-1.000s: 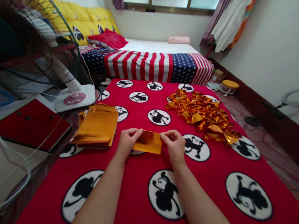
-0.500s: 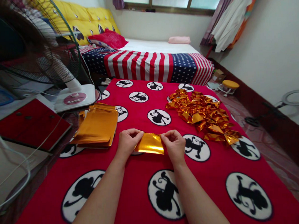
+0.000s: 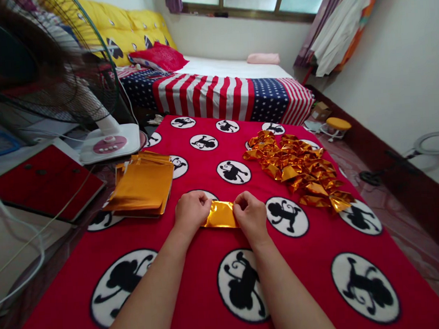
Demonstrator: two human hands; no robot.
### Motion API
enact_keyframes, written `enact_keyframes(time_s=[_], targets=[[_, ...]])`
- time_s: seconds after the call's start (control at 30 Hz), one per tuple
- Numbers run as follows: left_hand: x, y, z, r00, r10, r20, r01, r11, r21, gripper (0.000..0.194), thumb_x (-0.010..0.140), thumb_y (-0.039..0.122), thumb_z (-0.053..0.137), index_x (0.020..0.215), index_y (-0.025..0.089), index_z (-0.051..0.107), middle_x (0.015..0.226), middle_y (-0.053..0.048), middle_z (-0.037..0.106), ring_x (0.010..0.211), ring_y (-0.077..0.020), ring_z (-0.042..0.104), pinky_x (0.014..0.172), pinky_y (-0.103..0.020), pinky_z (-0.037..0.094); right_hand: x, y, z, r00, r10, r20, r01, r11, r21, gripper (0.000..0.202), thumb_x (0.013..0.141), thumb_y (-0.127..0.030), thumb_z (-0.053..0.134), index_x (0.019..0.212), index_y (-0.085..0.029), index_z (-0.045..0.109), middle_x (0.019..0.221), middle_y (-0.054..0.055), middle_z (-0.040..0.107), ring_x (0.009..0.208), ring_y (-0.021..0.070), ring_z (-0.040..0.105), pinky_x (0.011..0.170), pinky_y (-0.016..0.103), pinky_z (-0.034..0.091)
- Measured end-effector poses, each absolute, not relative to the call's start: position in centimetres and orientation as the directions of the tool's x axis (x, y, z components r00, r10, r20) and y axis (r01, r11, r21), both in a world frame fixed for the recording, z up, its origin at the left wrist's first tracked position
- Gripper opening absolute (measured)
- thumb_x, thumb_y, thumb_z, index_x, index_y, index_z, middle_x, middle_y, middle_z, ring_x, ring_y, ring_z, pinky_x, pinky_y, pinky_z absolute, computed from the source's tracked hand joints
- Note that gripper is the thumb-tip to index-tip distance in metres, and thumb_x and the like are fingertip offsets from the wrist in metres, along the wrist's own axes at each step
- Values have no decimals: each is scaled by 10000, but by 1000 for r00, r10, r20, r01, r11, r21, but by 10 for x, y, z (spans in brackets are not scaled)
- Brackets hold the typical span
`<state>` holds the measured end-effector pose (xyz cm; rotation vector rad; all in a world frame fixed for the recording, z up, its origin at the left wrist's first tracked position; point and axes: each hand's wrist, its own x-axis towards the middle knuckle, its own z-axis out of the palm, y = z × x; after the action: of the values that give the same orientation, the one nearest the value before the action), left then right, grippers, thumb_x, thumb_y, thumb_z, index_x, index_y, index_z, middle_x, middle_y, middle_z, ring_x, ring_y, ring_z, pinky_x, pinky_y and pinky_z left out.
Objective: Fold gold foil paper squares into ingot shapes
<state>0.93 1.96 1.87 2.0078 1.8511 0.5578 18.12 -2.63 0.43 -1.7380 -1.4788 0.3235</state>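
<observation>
A folded strip of shiny gold foil paper (image 3: 221, 215) spans the gap between my hands, low over the red cloth. My left hand (image 3: 193, 212) pinches its left end, fingers curled in. At the other end, my right hand (image 3: 250, 215) grips the foil between thumb and bent fingers. Left of my hands lies a stack of flat gold foil sheets (image 3: 143, 183). Beyond my right hand, several folded gold foil pieces (image 3: 296, 168) with flared ends are heaped in overlapping rows.
A red cloth (image 3: 197, 293) with monkey prints covers the table. On the left, an electric fan (image 3: 110, 141) stands beside a red panel (image 3: 43, 181). Behind the table is a bed with a flag-patterned cover (image 3: 208, 96). A yellow stool (image 3: 338, 124) stands at the right.
Both hands have curled further over the ends of the foil and moved slightly closer together. The foil strip shows shorter between them. The stack and the heap look unchanged.
</observation>
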Motion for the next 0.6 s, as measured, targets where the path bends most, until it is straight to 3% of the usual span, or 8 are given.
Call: enact_keyframes(time_s=[0.2, 0.33, 0.6], targets=[[9, 18, 16, 27, 996, 90, 850, -70, 522, 119, 750, 326, 651, 730, 209, 651, 732, -37, 696, 649, -180, 599, 581, -265, 341, 179, -26, 6, 246, 925, 291, 731, 21, -682, 149, 691, -90, 511, 692, -208, 602, 706, 4, 612, 686, 158, 565, 627, 241, 396], [6, 17, 14, 52, 987, 153, 859, -123, 498, 49, 785, 235, 620, 789, 225, 667, 801, -27, 665, 715, -174, 600, 600, -262, 352, 180, -25, 6, 209, 938, 277, 770, 16, -638, 198, 768, -92, 523, 748, -206, 683, 814, 24, 617, 758, 159, 580, 666, 243, 409], [8, 13, 20, 108, 990, 91, 881, -138, 453, 236, 825, 194, 525, 842, 278, 745, 902, -36, 663, 789, -194, 626, 645, -277, 410, 176, -23, 10, 190, 961, 201, 850, -59, -523, 228, 833, -107, 546, 787, -230, 732, 852, 35, 631, 819, 172, 611, 702, 262, 406]])
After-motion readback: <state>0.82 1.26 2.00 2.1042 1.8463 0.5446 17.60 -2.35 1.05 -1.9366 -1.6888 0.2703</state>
